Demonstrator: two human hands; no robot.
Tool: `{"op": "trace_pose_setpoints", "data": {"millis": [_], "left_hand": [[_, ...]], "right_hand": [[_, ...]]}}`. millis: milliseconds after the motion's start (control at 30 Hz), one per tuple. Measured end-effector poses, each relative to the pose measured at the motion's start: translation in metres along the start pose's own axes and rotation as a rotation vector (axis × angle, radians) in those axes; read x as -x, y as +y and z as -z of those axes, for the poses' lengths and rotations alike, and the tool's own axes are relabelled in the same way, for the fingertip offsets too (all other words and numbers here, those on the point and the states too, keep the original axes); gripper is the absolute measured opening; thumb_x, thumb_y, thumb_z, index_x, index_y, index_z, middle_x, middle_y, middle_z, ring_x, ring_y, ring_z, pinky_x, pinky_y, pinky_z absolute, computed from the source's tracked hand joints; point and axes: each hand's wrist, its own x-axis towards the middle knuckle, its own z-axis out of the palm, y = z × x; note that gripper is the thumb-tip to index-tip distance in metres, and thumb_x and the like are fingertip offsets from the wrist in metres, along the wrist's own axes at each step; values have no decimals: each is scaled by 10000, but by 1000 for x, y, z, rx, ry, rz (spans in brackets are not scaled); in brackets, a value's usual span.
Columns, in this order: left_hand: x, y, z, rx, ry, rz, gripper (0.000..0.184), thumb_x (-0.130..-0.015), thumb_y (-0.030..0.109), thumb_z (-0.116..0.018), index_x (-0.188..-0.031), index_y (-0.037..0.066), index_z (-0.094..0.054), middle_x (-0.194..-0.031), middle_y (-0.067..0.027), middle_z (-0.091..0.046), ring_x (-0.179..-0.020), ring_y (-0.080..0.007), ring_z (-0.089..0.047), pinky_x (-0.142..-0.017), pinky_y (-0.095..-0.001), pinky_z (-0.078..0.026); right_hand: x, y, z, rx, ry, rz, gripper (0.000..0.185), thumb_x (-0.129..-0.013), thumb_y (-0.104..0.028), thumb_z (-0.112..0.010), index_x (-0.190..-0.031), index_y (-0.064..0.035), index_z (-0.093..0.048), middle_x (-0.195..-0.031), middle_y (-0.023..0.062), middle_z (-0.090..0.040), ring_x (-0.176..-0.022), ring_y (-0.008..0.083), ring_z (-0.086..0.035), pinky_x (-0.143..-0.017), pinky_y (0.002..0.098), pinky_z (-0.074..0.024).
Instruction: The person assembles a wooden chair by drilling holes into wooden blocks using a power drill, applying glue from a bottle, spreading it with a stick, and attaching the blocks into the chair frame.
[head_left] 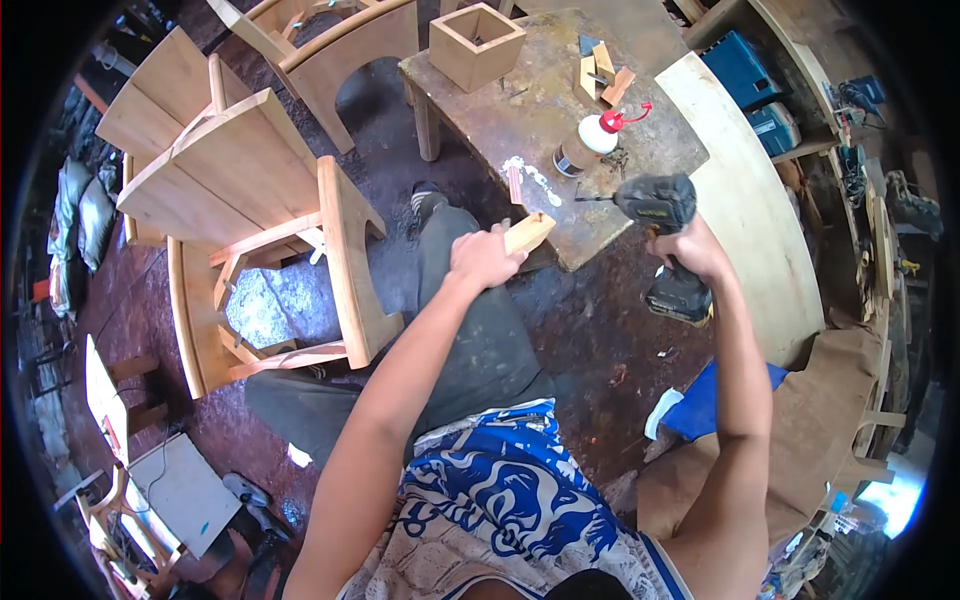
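Note:
My left hand (486,258) is closed around a short wooden block (529,233), above my thigh at the near edge of the worktable (480,125). A dark mark shows on the block's end. In my right hand (692,247) is a black cordless drill (655,203), its long thin bit pointing left over the table corner. The bit and the block are apart. Between them and the glue bottle (585,147) with its red cap, white glue (535,180) is smeared on the tabletop beside a small pinkish wooden piece (515,184).
Wooden chairs (265,215) stand on the left. The table also bears a hollow wooden box (477,45) and several wood offcuts (603,75). A long pale board (745,220) curves along the right, near blue tool cases (740,70) on a shelf. Brown cloth (790,430) lies lower right.

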Motion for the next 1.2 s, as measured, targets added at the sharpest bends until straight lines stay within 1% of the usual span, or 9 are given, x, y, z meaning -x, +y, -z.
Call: {"op": "trace_pose_setpoints", "data": {"millis": [67, 167, 300, 400, 533, 800, 1000, 1133, 1200], "left_hand": [[4, -11, 6, 138, -9, 67, 598, -877, 392, -636, -1295, -24, -534, -964, -172, -709, -980, -284, -686, -876, -330, -503], [7, -39, -8, 1276, -150, 156, 504, -889, 307, -682, -1268, -14, -596, -1107, -79, -660, -1023, -137, -599, -919, -289, -443], [15, -27, -7, 1717, 53, 70, 510, -854, 237, -738, -1274, 12, -554, -1077, -68, -647, -1001, -147, -607, -933, -309, -440], [21, -19, 3, 1575, 220, 10, 610, -849, 212, -741, -1362, 26, -469, -1033, -52, -640, -984, -147, -609, -919, -315, -450], [24, -37, 0, 1721, 75, -2, 701, -830, 177, -751, -1423, 68, -394, -1036, -48, -634, -984, -143, -610, -902, -328, -461], [50, -37, 5, 1943, -31, -98, 814, -718, 42, -767, -1439, 112, -396, -1345, -53, -540, -1256, -204, -521, -1078, -379, -397], [63, -30, 13, 1910, -99, -140, 893, -634, -19, -769, -1438, 113, -403, -1372, -33, -513, -1304, -209, -479, -1127, -381, -341], [68, -31, 14, 1896, -123, -146, 855, -632, -4, -774, -1409, 89, -428, -1339, -43, -542, -1282, -210, -500, -1111, -370, -356], [72, -28, 21, 1864, -93, -105, 836, -640, 3, -771, -1401, 87, -434, -1320, -40, -548, -1251, -205, -524, -1092, -366, -376]], "right_hand": [[0, 29, 8, -93, 136, 30, 273, -646, 26, -672, -911, -15, -625, -657, 11, -570, -491, 112, -515, -469, 295, -402], [-11, 65, -1, -271, 416, 100, 233, -634, 78, -628, -848, -10, -600, -666, 52, -580, -491, 148, -530, -474, 302, -428], [-58, 97, -35, -567, 797, 250, 149, -720, 32, -690, -822, -36, -605, -676, 38, -593, -548, 146, -554, -528, 302, -443], [-98, 112, -53, -491, 1019, 277, 118, -790, -36, -727, -790, -51, -610, -689, 21, -600, -611, 131, -563, -590, 301, -452], [-133, 128, -73, -430, 1117, 312, 129, -809, -74, -741, -833, -39, -619, -722, 12, -608, -623, 134, -565, -620, 304, -466], [-116, 140, -82, -334, 1047, 289, 234, -854, -206, -773, -941, -31, -645, -847, 37, -658, -736, 145, -611, -712, 319, -504], [-70, 125, -122, -619, 1222, 422, 366, -863, -89, -749, -1176, 19, -594, -1077, 61, -640, -924, 122, -597, -846, 273, -478], [-68, 109, -157, -144, 1010, 310, 132, -844, -58, -690, -971, -21, -686, -891, 85, -687, -783, 155, -646, -722, 269, -515], [-89, 99, -148, 106, 836, 239, 134, -833, -94, -623, -929, -30, -690, -857, 151, -693, -769, 294, -681, -750, 371, -538]]}}
